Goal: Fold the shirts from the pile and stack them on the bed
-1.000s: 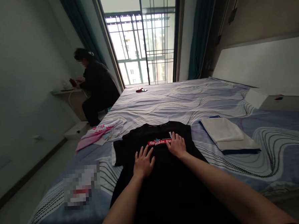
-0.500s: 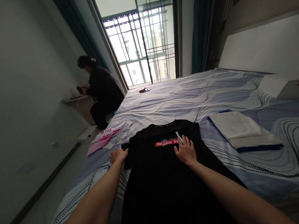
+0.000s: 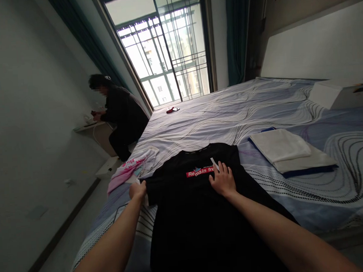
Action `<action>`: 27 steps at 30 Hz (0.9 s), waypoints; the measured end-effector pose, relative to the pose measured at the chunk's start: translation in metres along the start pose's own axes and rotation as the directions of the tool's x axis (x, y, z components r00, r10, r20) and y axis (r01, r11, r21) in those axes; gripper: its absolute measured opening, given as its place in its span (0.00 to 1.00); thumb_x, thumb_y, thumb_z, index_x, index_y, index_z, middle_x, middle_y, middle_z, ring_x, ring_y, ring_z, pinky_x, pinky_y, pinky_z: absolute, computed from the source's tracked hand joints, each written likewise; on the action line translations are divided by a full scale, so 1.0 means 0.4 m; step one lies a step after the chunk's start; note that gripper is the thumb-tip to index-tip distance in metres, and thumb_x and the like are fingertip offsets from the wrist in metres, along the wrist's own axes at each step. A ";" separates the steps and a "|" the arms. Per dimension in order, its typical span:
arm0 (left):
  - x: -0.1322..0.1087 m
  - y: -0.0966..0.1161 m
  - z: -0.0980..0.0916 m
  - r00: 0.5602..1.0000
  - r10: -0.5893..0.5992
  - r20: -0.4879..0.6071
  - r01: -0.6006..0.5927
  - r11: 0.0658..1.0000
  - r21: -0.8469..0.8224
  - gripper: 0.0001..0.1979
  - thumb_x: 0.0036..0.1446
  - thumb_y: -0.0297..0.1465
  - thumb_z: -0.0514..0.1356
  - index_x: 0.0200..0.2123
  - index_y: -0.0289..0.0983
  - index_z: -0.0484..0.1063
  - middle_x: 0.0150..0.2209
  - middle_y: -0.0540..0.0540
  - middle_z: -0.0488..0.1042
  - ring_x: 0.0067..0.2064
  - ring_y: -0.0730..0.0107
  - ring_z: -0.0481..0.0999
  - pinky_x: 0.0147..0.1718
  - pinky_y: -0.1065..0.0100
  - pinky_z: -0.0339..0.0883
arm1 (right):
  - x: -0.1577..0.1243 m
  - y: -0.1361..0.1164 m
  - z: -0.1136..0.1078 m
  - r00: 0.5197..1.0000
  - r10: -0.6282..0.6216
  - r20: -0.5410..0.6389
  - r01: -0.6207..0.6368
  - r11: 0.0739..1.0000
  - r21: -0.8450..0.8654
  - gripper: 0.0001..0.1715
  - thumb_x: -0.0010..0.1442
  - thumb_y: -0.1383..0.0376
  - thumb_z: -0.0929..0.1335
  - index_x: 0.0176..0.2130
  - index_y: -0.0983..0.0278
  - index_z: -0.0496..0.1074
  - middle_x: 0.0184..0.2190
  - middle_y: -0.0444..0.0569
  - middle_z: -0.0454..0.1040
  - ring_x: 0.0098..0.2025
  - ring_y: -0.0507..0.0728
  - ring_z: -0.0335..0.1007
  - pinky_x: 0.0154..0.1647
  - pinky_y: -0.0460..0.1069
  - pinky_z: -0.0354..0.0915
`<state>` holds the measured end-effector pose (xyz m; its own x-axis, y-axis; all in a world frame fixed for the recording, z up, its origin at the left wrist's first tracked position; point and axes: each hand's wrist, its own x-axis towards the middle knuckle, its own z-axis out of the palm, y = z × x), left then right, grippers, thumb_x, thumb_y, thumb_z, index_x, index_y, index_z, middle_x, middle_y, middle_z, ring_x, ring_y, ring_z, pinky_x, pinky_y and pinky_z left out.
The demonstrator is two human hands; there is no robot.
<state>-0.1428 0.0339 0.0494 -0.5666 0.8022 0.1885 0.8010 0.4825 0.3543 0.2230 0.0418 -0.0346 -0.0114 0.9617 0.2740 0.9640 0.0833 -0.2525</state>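
A black T-shirt [image 3: 200, 216] with a red printed strip lies face up on the bed [image 3: 229, 117], its hem towards me. My right hand [image 3: 222, 179] rests flat on its chest, fingers spread, beside the red print. My left hand [image 3: 137, 190] is closed on the shirt's left sleeve at its outer edge.
A pink and white garment [image 3: 128, 170] lies at the bed's left edge. Folded white and blue cloths [image 3: 287, 150] are stacked to the right. A small red object [image 3: 170, 109] sits far up the bed. Another person in dark clothes [image 3: 121, 115] sits by a desk at the window.
My left hand slid off the shirt's front to the left sleeve and closed on it. My right hand stayed on the chest. The view tilted leftwards.
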 end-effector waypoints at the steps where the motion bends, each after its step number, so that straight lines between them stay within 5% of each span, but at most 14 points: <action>1: 0.003 0.028 -0.008 1.000 -0.008 -0.012 0.008 1.000 0.006 0.22 0.62 0.38 0.49 0.47 0.30 0.76 0.42 0.28 0.80 0.46 0.38 0.80 0.42 0.48 0.71 | 0.000 0.001 0.001 1.000 0.000 -0.003 0.000 1.000 0.004 0.36 0.65 0.55 0.63 0.67 0.69 0.61 0.70 0.65 0.53 0.70 0.69 0.47 0.68 0.63 0.42; 5: -0.007 0.169 0.001 0.985 0.166 0.054 -0.163 0.985 -0.050 0.22 0.64 0.43 0.50 0.49 0.36 0.76 0.45 0.37 0.81 0.49 0.50 0.79 0.47 0.57 0.70 | 0.001 0.001 0.005 1.000 0.006 -0.010 -0.006 1.000 0.004 0.37 0.65 0.55 0.63 0.67 0.69 0.61 0.70 0.64 0.53 0.71 0.69 0.47 0.68 0.62 0.41; 9: -0.040 0.256 0.055 0.896 0.393 0.208 -0.367 0.917 -0.154 0.25 0.64 0.48 0.49 0.45 0.38 0.79 0.41 0.42 0.83 0.45 0.58 0.81 0.45 0.62 0.72 | 0.002 -0.001 -0.001 1.000 0.009 0.011 -0.010 1.000 0.007 0.37 0.65 0.55 0.63 0.67 0.68 0.61 0.71 0.63 0.52 0.71 0.68 0.46 0.68 0.62 0.41; 15: -0.119 0.164 0.146 0.837 0.471 0.280 -0.453 0.882 -0.129 0.27 0.64 0.40 0.52 0.63 0.38 0.66 0.68 0.40 0.61 0.70 0.52 0.57 0.65 0.49 0.54 | 0.002 -0.003 -0.007 1.000 0.007 0.006 -0.008 1.000 0.022 0.36 0.65 0.55 0.63 0.67 0.68 0.61 0.70 0.63 0.53 0.71 0.68 0.46 0.68 0.62 0.41; 19: -0.147 0.096 0.185 0.840 0.457 0.290 -0.470 0.882 -0.028 0.28 0.66 0.42 0.48 0.68 0.44 0.58 0.72 0.45 0.52 0.73 0.53 0.47 0.68 0.42 0.46 | 0.001 -0.003 -0.012 0.999 0.035 -0.022 -0.034 0.999 0.031 0.35 0.65 0.59 0.62 0.67 0.70 0.59 0.69 0.63 0.56 0.69 0.67 0.49 0.67 0.60 0.44; 23: -0.135 0.087 0.197 0.845 0.464 0.266 -0.483 0.875 0.009 0.28 0.67 0.42 0.47 0.68 0.46 0.57 0.72 0.47 0.51 0.73 0.54 0.48 0.68 0.44 0.47 | 0.012 0.012 -0.035 0.989 0.138 -0.055 -0.139 0.990 -0.010 0.31 0.65 0.65 0.61 0.65 0.73 0.60 0.59 0.67 0.67 0.58 0.67 0.61 0.57 0.57 0.58; 27: -0.125 0.084 0.204 0.838 0.475 0.269 -0.488 0.872 -0.021 0.29 0.66 0.43 0.48 0.68 0.46 0.58 0.73 0.48 0.50 0.73 0.54 0.47 0.68 0.44 0.45 | 0.054 0.054 -0.094 0.997 0.016 0.075 -0.007 0.993 -0.119 0.20 0.62 0.73 0.62 0.52 0.70 0.73 0.49 0.63 0.71 0.49 0.65 0.66 0.48 0.55 0.62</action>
<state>-0.0720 0.0387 -0.0230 -0.0418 0.9959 0.0799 0.9714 0.0218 0.2366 0.2537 0.0545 0.0008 -0.0158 0.9798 0.1992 0.9888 0.0448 -0.1422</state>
